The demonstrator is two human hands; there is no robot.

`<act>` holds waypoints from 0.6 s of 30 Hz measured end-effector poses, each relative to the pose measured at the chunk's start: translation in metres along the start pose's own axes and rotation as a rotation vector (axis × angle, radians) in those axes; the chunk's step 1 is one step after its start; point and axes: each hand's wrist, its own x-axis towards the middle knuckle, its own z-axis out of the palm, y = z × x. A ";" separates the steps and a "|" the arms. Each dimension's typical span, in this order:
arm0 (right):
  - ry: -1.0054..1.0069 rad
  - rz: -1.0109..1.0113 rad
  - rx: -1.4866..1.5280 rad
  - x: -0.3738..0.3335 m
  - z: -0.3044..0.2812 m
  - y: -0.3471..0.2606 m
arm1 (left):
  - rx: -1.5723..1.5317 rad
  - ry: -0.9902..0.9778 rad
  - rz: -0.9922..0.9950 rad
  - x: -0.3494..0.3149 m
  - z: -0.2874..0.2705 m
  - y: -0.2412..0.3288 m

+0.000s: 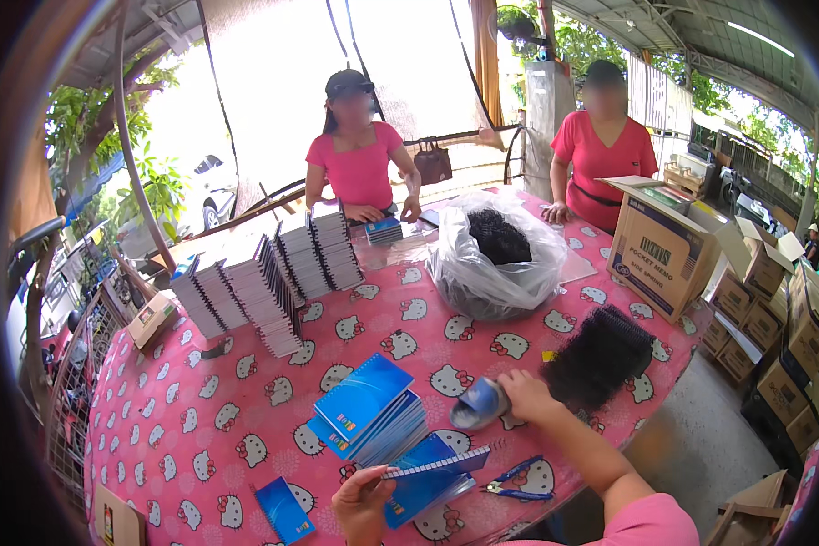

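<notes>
My left hand point(362, 503) is closed on the edge of a blue notebook point(441, 464), tilted up to show a row of punched holes along its edge. Beneath it lie more blue notebooks point(409, 496). Further right, my right hand point(526, 397) has its fingers against a rounded blue-grey object point(479, 405) whose kind I cannot make out. Blue-handled pliers point(519, 482) rest near the table's front edge. A stack of blue notebooks point(369, 400) stands just beyond my left hand. Right of my right hand spreads a heap of black spiral binding coils point(601, 357).
On the pink patterned tablecloth point(218, 391), tall notebook stacks point(264, 278) stand far left. A plastic bag point(460, 264) holds black coils point(499, 238). A carton point(655, 250) sits far right. Two people in pink stand across the table, one touching small notebooks point(384, 230).
</notes>
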 end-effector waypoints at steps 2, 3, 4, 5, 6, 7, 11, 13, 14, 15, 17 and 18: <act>-0.053 -0.073 0.066 -0.005 -0.009 0.006 | -0.009 0.018 -0.028 -0.002 -0.002 -0.003; -0.074 -0.087 0.195 -0.012 -0.039 -0.005 | -0.026 0.026 -0.026 -0.004 -0.003 -0.001; 0.058 -0.199 0.292 -0.015 -0.068 -0.024 | -0.037 0.040 -0.025 -0.006 -0.002 0.001; 0.187 -0.298 0.384 -0.022 -0.099 -0.049 | -0.055 0.047 -0.033 -0.008 0.001 0.003; 0.290 -0.453 0.347 -0.034 -0.127 -0.081 | -0.002 0.048 -0.015 -0.011 0.008 0.006; 0.395 -0.603 0.305 -0.040 -0.143 -0.107 | 0.047 0.044 0.001 -0.012 0.021 0.010; 0.164 -0.626 0.584 -0.054 -0.114 -0.146 | 0.164 -0.080 0.177 -0.018 0.040 0.014; 0.108 -0.577 0.710 -0.053 -0.107 -0.142 | 0.186 -0.124 0.227 -0.020 0.039 0.018; 0.111 -0.589 0.730 -0.054 -0.106 -0.141 | 0.197 -0.140 0.242 -0.022 0.038 0.020; 0.114 -0.598 0.754 -0.057 -0.110 -0.142 | 0.210 -0.158 0.253 -0.023 0.036 0.021; 0.153 -0.621 0.753 -0.058 -0.109 -0.142 | 0.116 -0.129 0.101 -0.027 0.035 0.023; 0.190 -0.630 0.725 -0.059 -0.106 -0.141 | 0.063 -0.119 0.023 -0.028 0.035 0.022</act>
